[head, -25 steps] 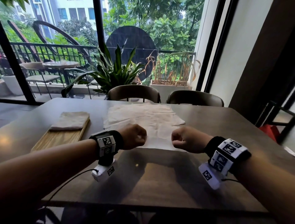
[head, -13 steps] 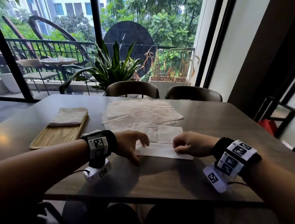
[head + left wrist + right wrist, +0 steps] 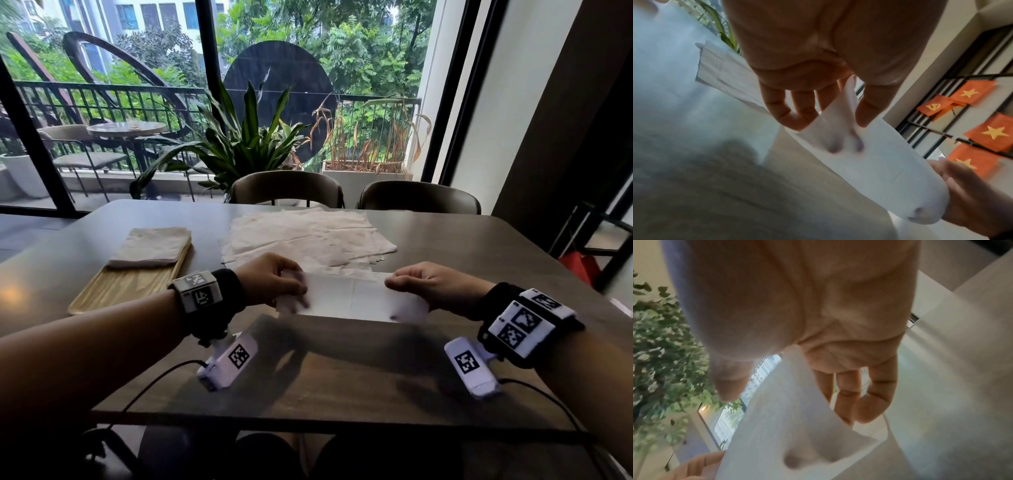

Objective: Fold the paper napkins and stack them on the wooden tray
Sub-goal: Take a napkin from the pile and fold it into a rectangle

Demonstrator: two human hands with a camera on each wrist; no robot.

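Head view: a half-folded napkin (image 3: 352,301) is held just above the table's near edge (image 3: 342,394), its left end pinched by the left hand (image 3: 274,282), its right end by the right hand (image 3: 428,286). A few folded napkins (image 3: 150,248) already lie at the far end of the wooden tray (image 3: 120,291); a loose pile of unfolded napkins (image 3: 305,236) waits mid-table, so much work appears left.

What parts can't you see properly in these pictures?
- Fingertips of the left hand and right hand: hidden behind the held napkin, head view.
- How many folded napkins lie on the wooden tray: too small, head view.
- Table: blurred, left wrist view.
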